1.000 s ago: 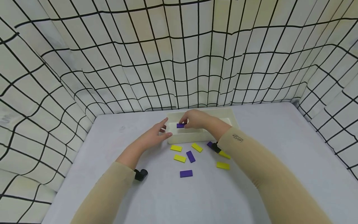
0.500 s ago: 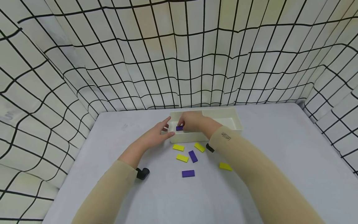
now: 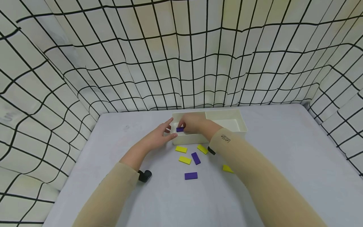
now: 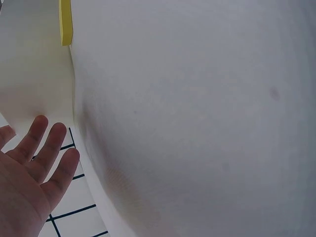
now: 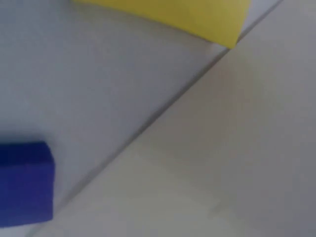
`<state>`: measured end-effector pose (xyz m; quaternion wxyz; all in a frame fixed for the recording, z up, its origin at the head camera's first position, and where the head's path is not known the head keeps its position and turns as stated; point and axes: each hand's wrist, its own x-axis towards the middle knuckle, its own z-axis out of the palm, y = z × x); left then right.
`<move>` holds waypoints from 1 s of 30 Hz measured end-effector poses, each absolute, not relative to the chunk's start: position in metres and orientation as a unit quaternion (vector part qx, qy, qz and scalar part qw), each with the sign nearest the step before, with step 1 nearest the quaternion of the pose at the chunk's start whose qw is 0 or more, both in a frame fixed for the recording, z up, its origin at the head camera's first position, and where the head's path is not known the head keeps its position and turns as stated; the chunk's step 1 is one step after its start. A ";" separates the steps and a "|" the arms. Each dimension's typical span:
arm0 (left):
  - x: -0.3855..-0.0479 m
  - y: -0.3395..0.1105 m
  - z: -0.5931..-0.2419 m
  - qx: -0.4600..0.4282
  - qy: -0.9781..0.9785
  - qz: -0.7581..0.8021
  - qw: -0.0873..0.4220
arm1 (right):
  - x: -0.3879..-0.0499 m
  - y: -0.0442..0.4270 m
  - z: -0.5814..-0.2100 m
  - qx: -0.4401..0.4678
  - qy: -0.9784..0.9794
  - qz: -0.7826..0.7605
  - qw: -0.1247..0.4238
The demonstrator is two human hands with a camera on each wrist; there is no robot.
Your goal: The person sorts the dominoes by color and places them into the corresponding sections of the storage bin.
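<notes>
A white two-compartment box (image 3: 188, 139) stands at the back of the table. In the head view my right hand (image 3: 193, 123) reaches down into its left compartment and pinches a small purple block (image 3: 180, 129) near the left end. My left hand (image 3: 158, 136) is at the box's left end, thumb by the front corner and fingers extended along the side. The left wrist view shows that hand's (image 4: 34, 180) fingers spread beside the box wall (image 4: 37, 64). The right hand does not appear in the right wrist view.
Loose purple blocks (image 3: 195, 158) (image 3: 191, 176) and several yellow blocks (image 3: 185, 160) lie in front of the box. One yellow block (image 3: 227, 168) is partly behind the right sleeve. A black net (image 3: 193, 60) hangs behind and beside the white table (image 3: 272, 135).
My right hand has gone lower into the left compartment and slightly left, taking the purple block with it. My left hand keeps its place at the box end. The head view has shifted slightly.
</notes>
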<state>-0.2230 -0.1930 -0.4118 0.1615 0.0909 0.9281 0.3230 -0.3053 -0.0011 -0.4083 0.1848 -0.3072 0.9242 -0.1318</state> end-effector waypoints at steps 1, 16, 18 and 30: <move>-0.223 -0.193 -0.412 0.091 0.928 0.323 0.161 | -0.305 -0.001 -0.409 -0.307 0.924 -0.135 0.184; -0.223 -0.192 -0.409 0.084 0.927 0.324 0.171 | -0.306 0.022 -0.380 -0.327 0.917 -0.131 0.185; -0.223 -0.192 -0.408 0.083 0.928 0.322 0.170 | -0.306 0.026 -0.375 -0.334 0.916 -0.129 0.181; -0.226 -0.191 -0.411 0.078 0.930 0.317 0.170 | -0.287 0.057 -0.352 -0.344 0.916 -0.137 0.153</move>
